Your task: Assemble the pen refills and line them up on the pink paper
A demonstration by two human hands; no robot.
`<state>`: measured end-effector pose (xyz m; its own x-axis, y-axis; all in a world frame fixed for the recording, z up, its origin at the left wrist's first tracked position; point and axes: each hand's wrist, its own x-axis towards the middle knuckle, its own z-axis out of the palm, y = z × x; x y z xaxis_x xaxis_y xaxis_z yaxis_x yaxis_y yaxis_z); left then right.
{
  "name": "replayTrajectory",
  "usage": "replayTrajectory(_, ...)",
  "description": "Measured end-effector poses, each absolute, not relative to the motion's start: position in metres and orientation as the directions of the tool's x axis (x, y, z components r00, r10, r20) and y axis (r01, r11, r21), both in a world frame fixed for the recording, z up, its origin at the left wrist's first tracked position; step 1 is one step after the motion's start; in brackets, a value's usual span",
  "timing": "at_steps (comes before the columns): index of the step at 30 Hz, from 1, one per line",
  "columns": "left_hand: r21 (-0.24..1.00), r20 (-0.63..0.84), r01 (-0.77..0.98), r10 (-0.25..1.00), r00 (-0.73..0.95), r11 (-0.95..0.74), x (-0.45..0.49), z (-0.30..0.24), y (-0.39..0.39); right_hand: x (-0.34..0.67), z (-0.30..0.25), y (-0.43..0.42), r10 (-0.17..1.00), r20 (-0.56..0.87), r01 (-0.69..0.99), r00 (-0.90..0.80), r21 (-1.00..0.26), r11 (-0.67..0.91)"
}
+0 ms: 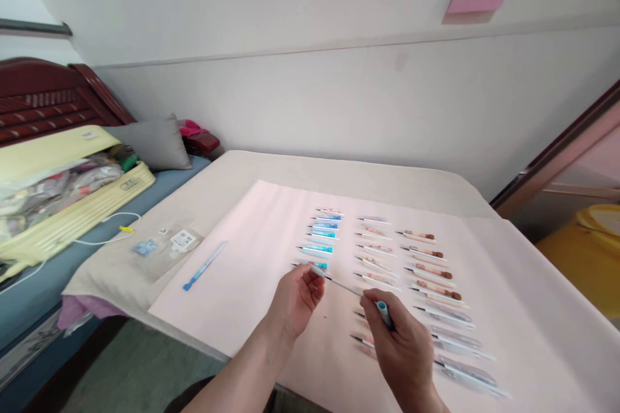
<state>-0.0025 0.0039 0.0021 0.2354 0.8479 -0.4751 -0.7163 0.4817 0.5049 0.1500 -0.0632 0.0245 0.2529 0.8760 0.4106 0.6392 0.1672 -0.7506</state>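
Note:
My left hand [298, 300] is closed in a pinch on the small white end piece of a thin pen refill [345, 286], which shows a dark spot near that end. The refill slants down to my right hand [404, 342], whose thumb and fingers close on its other end. A light-blue pen barrel [382, 307] also sits in my right hand, its round end facing up. Beneath my hands, pens and refills lie in rows: blue and teal pens [323, 233] on the left, pale patterned ones [375, 248] in the middle, brown-ended ones [429, 252] on the right.
A single blue pen [204, 268] lies apart on the pale pink sheet [242, 239]. Clear plastic packaging [169, 248] rests on the cloth to its left. Further left are a grey cushion [152, 142] and an open yellow case [72, 184]. A yellow drum [588, 255] stands right.

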Motion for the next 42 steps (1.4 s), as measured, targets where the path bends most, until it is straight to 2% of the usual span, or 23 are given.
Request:
replayTrajectory(3, 0.539, -0.444, -0.703, 0.866, 0.23, 0.463, -0.001, 0.005, 0.002, 0.149, 0.021, -0.063, 0.869, 0.43, 0.656, 0.244, -0.733, 0.179)
replayTrajectory(10, 0.584, -0.373, -0.66, 0.878, 0.299, 0.473, 0.005, 0.014, -0.006, 0.151, 0.01, -0.06, 0.875, 0.477, 0.693, 0.077, -0.657, 0.297)
replayTrajectory(16, 0.582, -0.334, -0.614, 0.845, 0.417, 0.533, 0.013, 0.016, -0.016, 0.148, 0.001, -0.059, 0.926, 0.357, 0.685, 0.119, -0.705, 0.184)
replayTrajectory(24, 0.563, -0.369, -0.629, 0.844, 0.389, 0.536, 0.016, 0.008, -0.016, 0.147, 0.009, -0.051, 0.966, 0.086, 0.607, 0.242, -0.791, -0.081)
replayTrajectory(32, 0.595, -0.425, -0.638, 0.865, 0.268, 0.49, 0.007, 0.007, -0.005, 0.148, 0.013, -0.052, 0.979, 0.079, 0.541, 0.186, -0.84, -0.035)
replayTrajectory(39, 0.666, -0.378, -0.587, 0.887, 0.266, 0.46, 0.011, 0.012, -0.011, 0.149, 0.01, -0.049, 0.986, 0.035, 0.516, 0.162, -0.855, -0.054)
replayTrajectory(42, 0.643, -0.405, -0.597, 0.874, 0.267, 0.48, 0.014, 0.008, -0.014, 0.149, 0.009, -0.048, 0.988, 0.017, 0.512, 0.156, -0.857, -0.066)
